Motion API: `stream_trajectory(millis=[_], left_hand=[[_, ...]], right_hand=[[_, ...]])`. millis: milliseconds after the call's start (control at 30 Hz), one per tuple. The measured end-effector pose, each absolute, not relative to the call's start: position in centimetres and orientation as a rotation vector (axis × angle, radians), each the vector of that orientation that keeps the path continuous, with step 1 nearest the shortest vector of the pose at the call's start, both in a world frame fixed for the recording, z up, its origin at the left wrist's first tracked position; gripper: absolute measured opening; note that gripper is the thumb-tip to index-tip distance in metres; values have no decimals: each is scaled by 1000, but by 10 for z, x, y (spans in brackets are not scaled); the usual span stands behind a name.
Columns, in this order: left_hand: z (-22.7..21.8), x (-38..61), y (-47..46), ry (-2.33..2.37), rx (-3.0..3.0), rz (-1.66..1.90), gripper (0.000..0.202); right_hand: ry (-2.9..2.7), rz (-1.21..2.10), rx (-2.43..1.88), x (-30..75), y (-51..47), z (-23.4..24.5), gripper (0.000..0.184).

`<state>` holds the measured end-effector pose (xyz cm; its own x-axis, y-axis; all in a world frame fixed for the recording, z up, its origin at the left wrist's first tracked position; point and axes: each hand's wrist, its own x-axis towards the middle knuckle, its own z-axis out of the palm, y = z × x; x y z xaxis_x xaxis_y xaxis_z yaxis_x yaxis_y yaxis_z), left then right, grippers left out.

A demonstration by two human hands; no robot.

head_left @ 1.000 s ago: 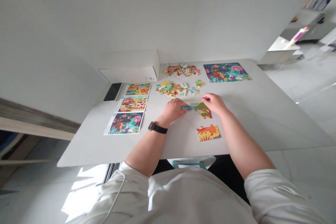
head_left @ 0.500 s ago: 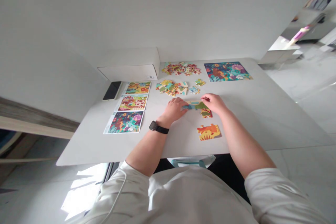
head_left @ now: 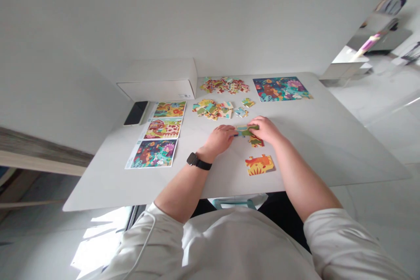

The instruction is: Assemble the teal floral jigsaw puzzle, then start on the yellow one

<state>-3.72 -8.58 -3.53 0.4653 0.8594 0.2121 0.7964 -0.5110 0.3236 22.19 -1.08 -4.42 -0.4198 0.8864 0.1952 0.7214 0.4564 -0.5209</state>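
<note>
In the head view, a small joined section of jigsaw puzzle (head_left: 243,131), blue and green with a brown-red part below on the right, lies on the table between my hands. My left hand (head_left: 220,138), with a black watch on its wrist, grips the section's left edge with curled fingers. At its right side, the bent fingers of my right hand (head_left: 265,128) hold the section and cover part of it. Nearer to me sits a separate orange and yellow puzzle section (head_left: 260,165). Two loose pieces, one green (head_left: 248,103) and one light blue (head_left: 241,112), lie beyond my hands.
Behind are a pile of puzzle pieces (head_left: 213,109) and a reddish heap of pieces (head_left: 226,85). A dark completed puzzle (head_left: 282,89) lies at back right. On the left are a picture sheet (head_left: 162,128), a phone (head_left: 136,113) and a white box (head_left: 154,89) against the wall.
My right hand has lowered its fingers from a raised pinch onto the puzzle section's right side. The left hand stays at the left edge. The whole view has shifted slightly.
</note>
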Motion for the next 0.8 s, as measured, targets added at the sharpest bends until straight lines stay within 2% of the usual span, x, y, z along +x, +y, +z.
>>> stream_trajectory(millis=[233, 467, 633, 800], left_hand=[[-35, -36, -82, 1434, 2513, 533, 42], [-25, -22, -102, 1402, 2517, 518, 31], [-16, 1, -125, 884, 2567, 487, 39], [-21, 13, -138, 638, 2611, 408, 48]], right_hand=[[-2272, 515, -1346, 221, -12, -44, 20], [-2339, 524, -1354, 223, -13, -40, 27], [-2377, 553, -1294, 234, -11, -36, 39], [-2528, 621, -1189, 244, -16, -29, 64]])
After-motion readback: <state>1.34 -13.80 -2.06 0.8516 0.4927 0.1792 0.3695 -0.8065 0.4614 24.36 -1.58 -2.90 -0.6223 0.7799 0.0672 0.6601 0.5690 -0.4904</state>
